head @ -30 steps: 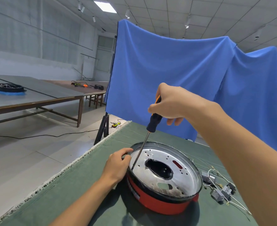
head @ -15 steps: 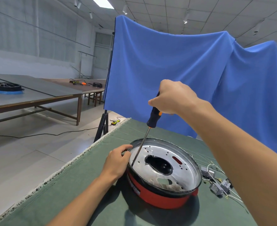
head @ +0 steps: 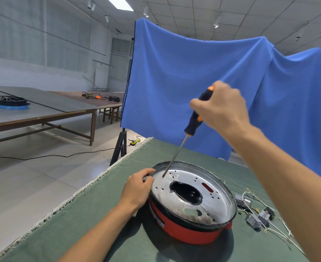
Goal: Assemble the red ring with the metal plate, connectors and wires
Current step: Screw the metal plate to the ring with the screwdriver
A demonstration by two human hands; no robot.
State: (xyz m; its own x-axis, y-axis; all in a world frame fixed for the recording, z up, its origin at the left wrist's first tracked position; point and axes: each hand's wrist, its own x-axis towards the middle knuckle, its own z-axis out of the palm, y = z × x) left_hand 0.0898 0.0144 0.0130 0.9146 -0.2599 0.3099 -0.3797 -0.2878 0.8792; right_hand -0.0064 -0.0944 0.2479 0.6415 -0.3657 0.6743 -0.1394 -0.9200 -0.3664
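The red ring [head: 186, 232] sits on the green table cloth with the round metal plate [head: 215, 202] seated in its top. My left hand [head: 138, 189] grips the ring's left rim. My right hand [head: 221, 107] is shut on a black and orange screwdriver [head: 194, 121], held tilted, its tip touching the plate near the far left edge. Grey connectors [head: 258, 217] with white wires [head: 280, 230] lie on the cloth to the right of the ring.
The green table [head: 99, 214] has its frayed left edge close to my left arm. A blue cloth backdrop [head: 193, 87] hangs behind the table. Long tables [head: 42, 112] with another ring stand at the far left, and a cable runs across the floor.
The view has dipped and shifted. My right hand has turned on the screwdriver handle, showing more of it, while the tip stays at the plate's left edge. My left hand keeps its hold.
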